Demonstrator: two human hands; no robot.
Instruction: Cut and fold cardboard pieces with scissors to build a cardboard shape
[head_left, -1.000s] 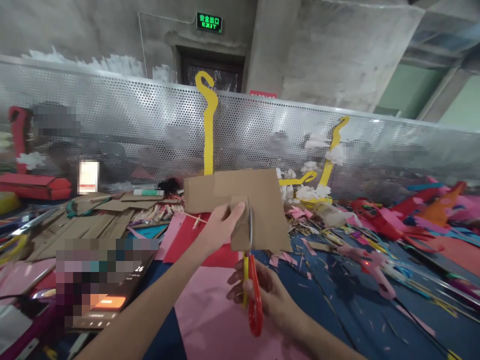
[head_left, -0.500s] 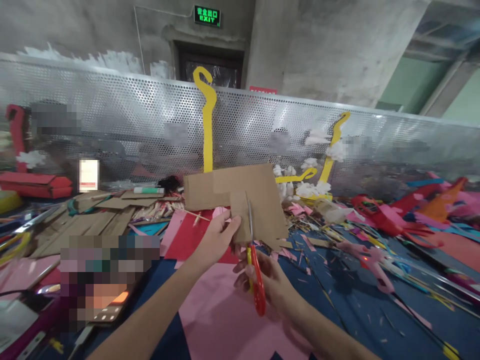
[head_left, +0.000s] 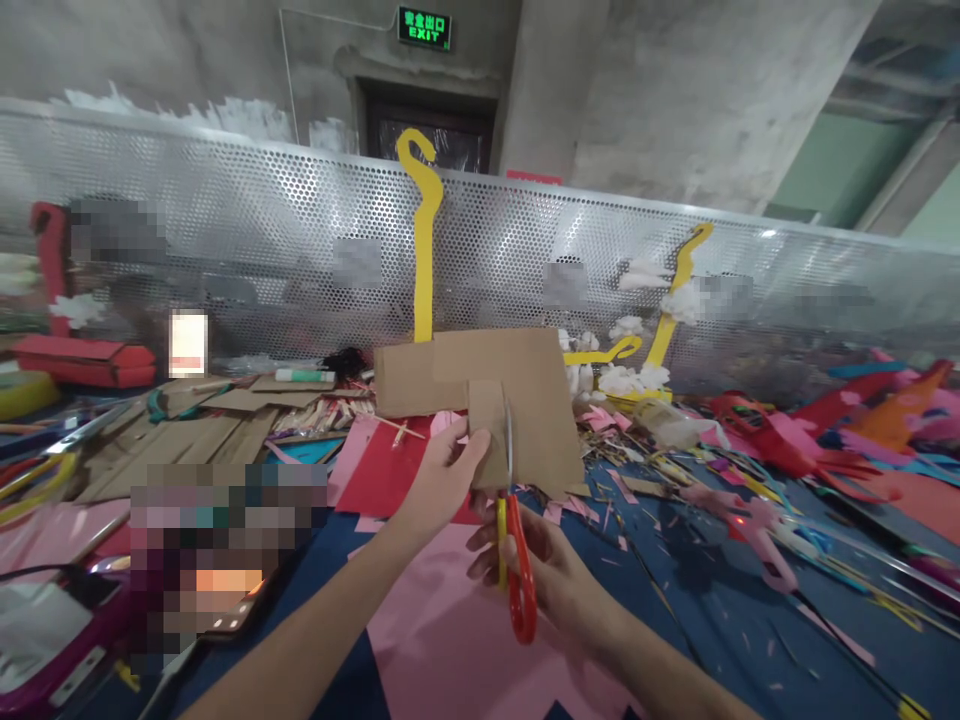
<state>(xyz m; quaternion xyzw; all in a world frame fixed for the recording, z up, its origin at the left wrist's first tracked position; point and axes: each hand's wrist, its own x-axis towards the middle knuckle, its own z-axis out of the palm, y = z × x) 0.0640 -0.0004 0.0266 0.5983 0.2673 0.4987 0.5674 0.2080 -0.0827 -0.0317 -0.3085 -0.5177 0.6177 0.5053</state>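
Observation:
Brown cardboard (head_left: 536,405) is held up in front of me, a smaller rectangular strip (head_left: 486,405) lying against its face. My left hand (head_left: 454,470) pinches the cardboard and the strip at their lower left, thumb on the near side. In my right hand (head_left: 544,560) are scissors (head_left: 523,590) with red and yellow handles, my fingers wrapped through the loops. Their blade points upward along the right edge of the strip, at the cardboard. Below both hands lies a pink sheet (head_left: 450,620), with a red sheet (head_left: 382,470) behind my left forearm.
A pink glue gun (head_left: 757,530) with a cord lies at the right among scraps. Yellow hooked shapes (head_left: 425,250) stand by a perforated metal screen (head_left: 300,230). More cardboard (head_left: 180,445) and a pixelated device (head_left: 225,620) are at the left.
The view has shifted slightly, so the scene sits a little farther right. The scissors have turned more upright against the cardboard and their handles look more spread. Both hands keep their holds.

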